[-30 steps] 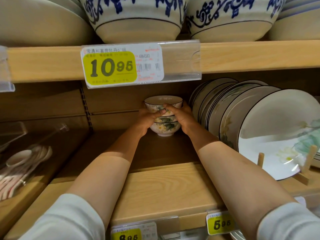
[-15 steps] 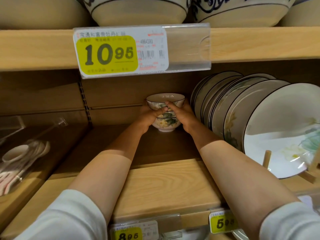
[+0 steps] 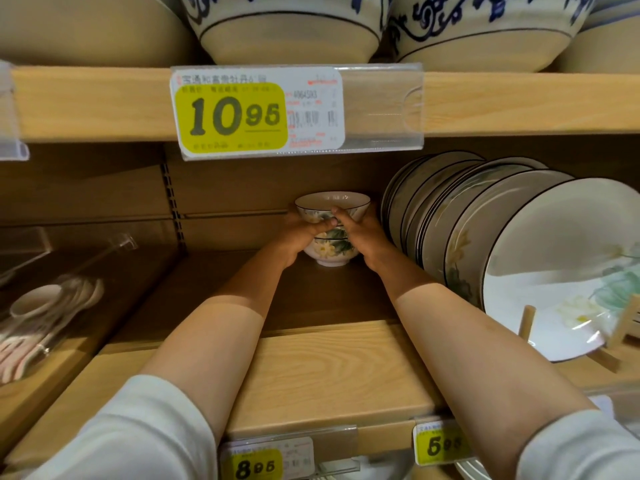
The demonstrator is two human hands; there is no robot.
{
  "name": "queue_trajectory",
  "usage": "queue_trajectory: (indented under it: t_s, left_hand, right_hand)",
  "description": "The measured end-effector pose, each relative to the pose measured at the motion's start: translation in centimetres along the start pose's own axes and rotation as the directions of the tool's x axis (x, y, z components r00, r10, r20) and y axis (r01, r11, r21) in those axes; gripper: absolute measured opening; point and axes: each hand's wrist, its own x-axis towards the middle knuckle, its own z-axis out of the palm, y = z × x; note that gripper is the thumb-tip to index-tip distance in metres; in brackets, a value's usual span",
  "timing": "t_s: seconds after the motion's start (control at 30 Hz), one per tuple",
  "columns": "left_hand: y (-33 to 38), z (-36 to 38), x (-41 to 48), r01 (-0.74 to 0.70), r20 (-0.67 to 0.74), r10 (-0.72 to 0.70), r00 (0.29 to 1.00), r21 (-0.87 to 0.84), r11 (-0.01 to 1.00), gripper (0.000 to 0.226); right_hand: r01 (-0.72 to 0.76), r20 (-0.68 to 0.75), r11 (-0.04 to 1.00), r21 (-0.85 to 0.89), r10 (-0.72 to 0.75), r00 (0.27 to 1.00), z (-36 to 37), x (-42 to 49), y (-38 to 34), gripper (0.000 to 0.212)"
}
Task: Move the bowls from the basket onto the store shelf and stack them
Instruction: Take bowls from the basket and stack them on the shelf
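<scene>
My left hand and right hand both grip the stacked bowls; stack sits on shelf, beside upright plates.

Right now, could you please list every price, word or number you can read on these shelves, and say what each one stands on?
"10 95": big yellow price tag on the upper shelf edge.
"8 95": left yellow tag on the lower shelf edge.
"5 95": right yellow tag on that same lower edge.
The small characters, code numbers and barcodes on all three tags are too blurred to read.
</scene>
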Motion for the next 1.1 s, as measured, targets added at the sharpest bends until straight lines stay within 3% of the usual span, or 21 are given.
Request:
queue_trajectory:
  t_s: [0.33,0.47,0.53,0.67,0.8,0.9,1.1]
  left_hand:
    - [2.4,-1.2,-3.9,0.05,-0.039,-0.046,0.998,0.093,0.994,0.081]
    - [3.1,-3.0,-7.0,0.055,-0.096,-0.048,0.994,0.072,0.996,0.085]
    - [3.4,-4.0,-8.8,0.107,-0.126,-0.106,0.986,0.002,0.994,0.075]
    - [4.3,-5.7,-13.4,0.216,-0.199,-0.229,0.953,-0.085,0.973,0.035]
    - [4.9,-6.6,-19.3,0.167,-0.206,-0.208,0.956,-0.199,0.966,0.031]
    - [5.8,-6.9,-24.4,0.067,-0.21,-0.097,0.973,-0.144,0.987,0.021]
    - [7.5,-7.3,-35.2,-0.08,-0.31,0.026,0.95,-0.165,0.983,0.018]
  right_hand:
    - [-0.086,-0.06,0.993,-0.079,0.082,0.995,0.5,-3.7,-2.2,0.056]
    - [-0.141,-0.055,0.99,0.003,0.141,0.988,0.3,-7.1,-3.5,0.06]
    - [-0.194,-0.068,0.98,0.051,0.197,0.978,0.0,-8.9,-4.0,0.059]
    - [-0.279,-0.097,0.935,0.217,0.305,0.947,-1.2,-13.4,-4.8,0.017]
    - [-0.225,-0.131,0.916,0.333,0.281,0.951,-2.6,-18.7,-5.5,0.023]
    - [-0.216,-0.119,0.888,0.407,0.286,0.951,-3.4,-22.1,-6.4,0.021]
    - [-0.269,0.06,0.785,0.558,0.285,0.957,-3.8,-28.9,-7.2,0.013]
